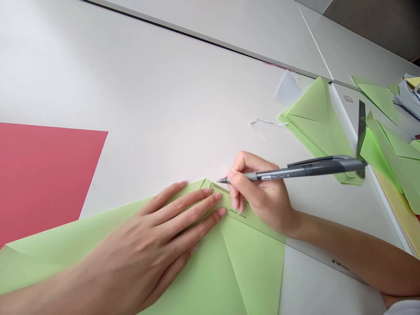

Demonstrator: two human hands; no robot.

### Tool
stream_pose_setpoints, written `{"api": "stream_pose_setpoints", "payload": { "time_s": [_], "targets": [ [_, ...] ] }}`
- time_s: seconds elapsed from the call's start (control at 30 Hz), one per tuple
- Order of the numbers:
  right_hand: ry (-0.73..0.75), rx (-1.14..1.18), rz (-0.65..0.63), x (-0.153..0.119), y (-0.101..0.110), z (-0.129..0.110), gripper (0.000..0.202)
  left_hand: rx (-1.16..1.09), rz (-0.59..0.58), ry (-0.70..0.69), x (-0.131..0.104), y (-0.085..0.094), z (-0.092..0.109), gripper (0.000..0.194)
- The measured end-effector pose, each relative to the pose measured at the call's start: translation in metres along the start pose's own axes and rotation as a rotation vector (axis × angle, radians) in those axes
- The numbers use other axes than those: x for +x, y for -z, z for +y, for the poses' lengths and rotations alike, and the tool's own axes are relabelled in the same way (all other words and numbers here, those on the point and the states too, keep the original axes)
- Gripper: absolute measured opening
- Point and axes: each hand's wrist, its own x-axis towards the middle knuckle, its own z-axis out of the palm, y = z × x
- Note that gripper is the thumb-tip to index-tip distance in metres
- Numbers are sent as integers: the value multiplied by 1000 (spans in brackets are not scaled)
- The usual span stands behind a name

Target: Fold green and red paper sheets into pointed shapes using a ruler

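A large sheet of light green paper with crease lines lies in front of me. My left hand rests flat on it, fingers stretched out, their tips at the end of a clear ruler. The ruler lies on the paper and runs off to the lower right, partly under my right forearm. In my right hand is a grey and black pen, gripped near its point. The pen's tip is beside the paper's upper corner, close to the ruler's edge; whether it touches the surface I cannot tell.
A red sheet lies at the left. Toward the right are a stack of folded green paper, a small white paper piece and white thread. More green papers lie at the far right, beyond a table seam.
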Motion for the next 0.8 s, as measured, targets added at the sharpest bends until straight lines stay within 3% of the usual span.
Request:
{"api": "stream_pose_setpoints", "payload": {
  "time_s": [0.2, 0.33, 0.43, 0.5, 0.6, 0.8],
  "targets": [
    [19, 78, 62, 4, 2, -5, 19, 25, 0, -6, 1, 3, 1, 54],
    [94, -218, 143, -15, 21, -17, 33, 50, 17, -26, 0, 2, 0, 52],
    [215, -543, 193, -55, 50, -17, 23, 69, 27, -36, -1, -2, -3, 52],
    [264, -718, 140, -91, 71, -10, 11, 77, 38, -35, -1, -4, -6, 53],
    [157, -869, 85, -148, 89, 7, 16, 74, 51, -26, 0, -6, -8, 53],
    [89, -1061, 90, -229, 69, 28, 26, 17, 80, 46, 1, 0, -6, 46]
  ]
}}
